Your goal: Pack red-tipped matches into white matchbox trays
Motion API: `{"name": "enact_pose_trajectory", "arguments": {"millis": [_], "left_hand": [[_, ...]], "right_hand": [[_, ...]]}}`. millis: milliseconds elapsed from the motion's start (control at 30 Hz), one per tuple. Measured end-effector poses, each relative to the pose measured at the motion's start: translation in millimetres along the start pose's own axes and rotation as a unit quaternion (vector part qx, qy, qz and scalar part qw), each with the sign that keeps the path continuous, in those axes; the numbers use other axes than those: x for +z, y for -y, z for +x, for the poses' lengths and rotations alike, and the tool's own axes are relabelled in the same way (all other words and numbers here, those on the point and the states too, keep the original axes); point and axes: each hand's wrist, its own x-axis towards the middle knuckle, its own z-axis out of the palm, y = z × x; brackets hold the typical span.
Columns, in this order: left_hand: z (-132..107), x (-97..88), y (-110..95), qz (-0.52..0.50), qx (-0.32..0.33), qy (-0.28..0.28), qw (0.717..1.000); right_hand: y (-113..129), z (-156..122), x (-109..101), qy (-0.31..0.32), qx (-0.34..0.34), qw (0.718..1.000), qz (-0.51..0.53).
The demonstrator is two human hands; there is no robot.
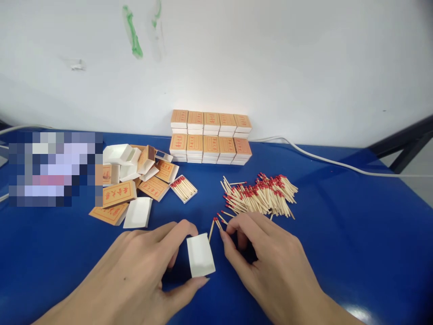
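Observation:
My left hand [145,262] grips a white matchbox tray [200,255] between thumb and fingers, above the blue table. Inside, the visible part of the tray shows only bare white card. Just right of it, my right hand [267,253] is curled in a pinch, thumb and forefinger close together at a few red-tipped matches [219,221]. Their lower ends meet the thumb tip. Beyond that hand spreads a loose pile of matches [260,196], heads mostly pointing away. A tray filled with matches [183,188] lies behind the held tray.
Two rows of stacked orange-topped matchboxes [211,143] stand against the white wall [304,67]. At the left lies a heap of orange sleeves [119,193] and white trays [138,212]. A white cable [324,162] crosses the back right of the blue table [355,234]. A blurred patch covers the far left.

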Motion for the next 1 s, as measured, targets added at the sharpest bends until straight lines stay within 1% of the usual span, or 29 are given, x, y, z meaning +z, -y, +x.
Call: {"name": "enact_pose_trajectory", "arguments": {"millis": [233, 367, 533, 667, 800, 1000], "left_hand": [[-2, 2.3, 2, 0.000, 0.001, 0.001, 1.000], [-4, 2.1, 4, 0.006, 0.001, 0.006, 1.000], [-2, 2.3, 4, 0.000, 0.005, 0.000, 1.000], [0, 1.6, 3, 0.002, -0.001, 0.003, 1.000], [-1, 0.9, 2, -0.008, -0.003, 0.000, 1.000], [-5, 2.6, 4, 0.002, 0.001, 0.003, 1.000]], "right_hand": [[3, 2, 3, -0.017, 0.009, 1.000, -0.011], [5, 6, 7, -0.041, 0.009, 0.998, -0.041], [10, 7, 9, -0.055, 0.002, 0.996, -0.072], [10, 4, 7, -0.055, 0.002, 0.997, -0.057], [8, 3, 5, -0.039, -0.001, 0.999, -0.027], [4, 4, 9, -0.045, -0.007, 0.998, -0.046]]}}
